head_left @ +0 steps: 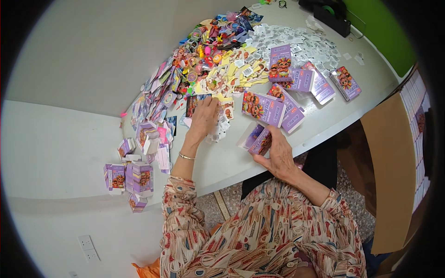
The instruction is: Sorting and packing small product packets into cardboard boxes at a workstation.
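My right hand (279, 157) is closed round a small purple cardboard box (260, 141) with a printed cartoon picture. Its pale end flap stands out to the left, so that end of the box is unfolded. My left hand (205, 119), a bracelet on its wrist, reaches down into the near edge of the piles. Its fingers are bent together over a small dark printed card (190, 106); what they pinch is hidden beneath them. Cream sticker sheets (222, 78) lie just beyond that hand, and small white packets (219, 132) lie beside it.
Colourful small trinkets (204, 53) and white label packets (296, 44) are heaped at the back. Flat purple boxes (264, 107) lie right of centre. More purple boxes (139, 176) are stacked left. A tape dispenser (331, 18) stands far right; a large carton (391, 162) is beside the table.
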`<state>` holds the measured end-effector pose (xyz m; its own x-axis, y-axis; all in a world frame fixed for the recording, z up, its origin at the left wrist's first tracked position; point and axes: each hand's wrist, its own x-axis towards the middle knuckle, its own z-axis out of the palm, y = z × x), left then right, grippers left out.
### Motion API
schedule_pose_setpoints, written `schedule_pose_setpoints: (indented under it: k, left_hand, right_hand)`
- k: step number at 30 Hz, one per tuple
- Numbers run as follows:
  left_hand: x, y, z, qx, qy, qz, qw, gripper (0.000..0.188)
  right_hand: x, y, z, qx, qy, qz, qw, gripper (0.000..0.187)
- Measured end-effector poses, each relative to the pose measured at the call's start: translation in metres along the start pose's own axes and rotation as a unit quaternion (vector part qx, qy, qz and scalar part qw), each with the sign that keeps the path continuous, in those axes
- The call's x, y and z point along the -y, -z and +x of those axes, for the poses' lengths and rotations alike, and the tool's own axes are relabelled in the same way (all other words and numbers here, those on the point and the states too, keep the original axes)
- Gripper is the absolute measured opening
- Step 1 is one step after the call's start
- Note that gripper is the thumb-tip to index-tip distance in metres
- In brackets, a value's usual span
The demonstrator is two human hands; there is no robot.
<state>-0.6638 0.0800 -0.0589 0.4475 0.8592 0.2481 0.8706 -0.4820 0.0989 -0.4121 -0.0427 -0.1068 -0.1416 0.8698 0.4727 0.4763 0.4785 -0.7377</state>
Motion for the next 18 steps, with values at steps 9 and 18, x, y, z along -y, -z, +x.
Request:
schedule_pose_setpoints:
  k: [9,18]
  left_hand:
    - [0.029,0.014,0.011,-0.019,0.158,-0.274,0.948,0.009]
    - [-0.025,0.066,0.009,0.006,0.2,-0.574,0.794,0.014]
  right_hand:
    - [0.0,-0.001,0.0,0.001,-0.003,0.006,1.0,0.081]
    - [0.003,0.003,0.003,0.012,-0.025,0.0,1.0,0.083]
